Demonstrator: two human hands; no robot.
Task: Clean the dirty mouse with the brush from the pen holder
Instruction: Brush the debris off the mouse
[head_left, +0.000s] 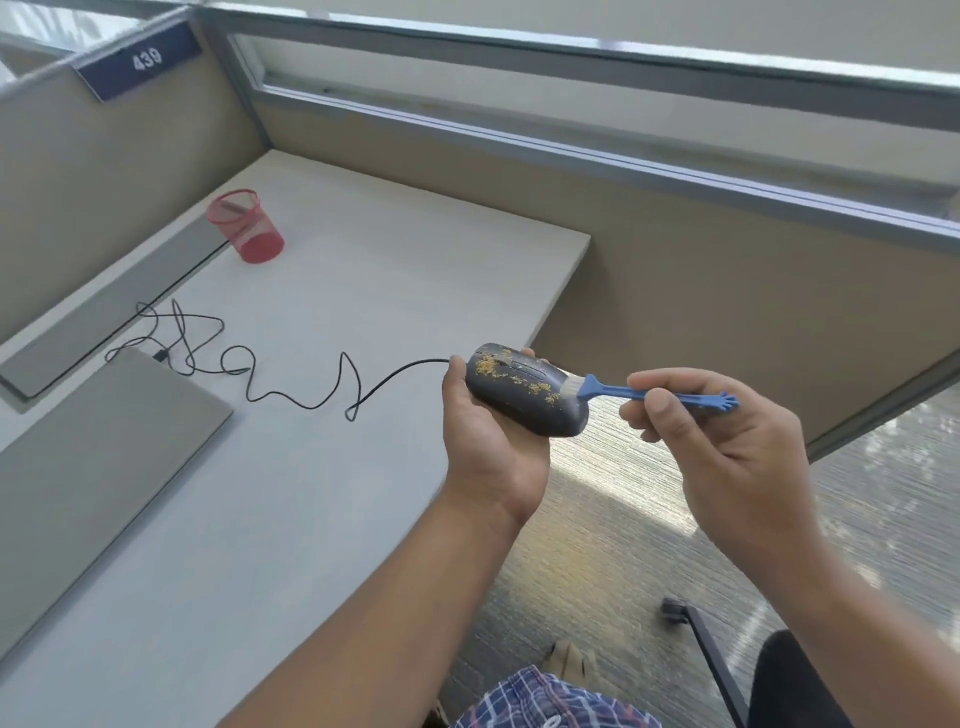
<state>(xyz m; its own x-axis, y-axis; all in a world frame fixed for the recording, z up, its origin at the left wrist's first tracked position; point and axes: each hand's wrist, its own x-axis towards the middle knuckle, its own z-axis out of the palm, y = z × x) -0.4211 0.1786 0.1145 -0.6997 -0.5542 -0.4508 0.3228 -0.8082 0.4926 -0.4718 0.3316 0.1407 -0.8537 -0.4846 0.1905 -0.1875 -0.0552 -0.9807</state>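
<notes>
Nearest the camera: plaid shorts (540, 699) at the bottom edge, with a black chair base (711, 660) over the carpet to the right.

Left hand (488, 441) cups a dark wired mouse (524, 400) from below, fingers wrapped round its far side, thumb along the near edge. The mouse is lifted off the desk, at the desk's right edge, top side up and speckled with yellow crumbs (540, 387).

Right hand (727, 447) pinches a small blue brush (660, 392) between thumb and fingers at mid-handle. Its pale bristles touch the mouse's rear end, beside the crumbs.

The mouse's black cable (291, 389) runs left in loose loops across the white desk (322, 493) to a closed grey laptop (104, 436).

Farther back left, a red mesh pen holder (247, 224) stands upright; nothing shows above its rim.

Beyond, beige partition walls (675, 249); a blue plate (139, 61) reads 439.
</notes>
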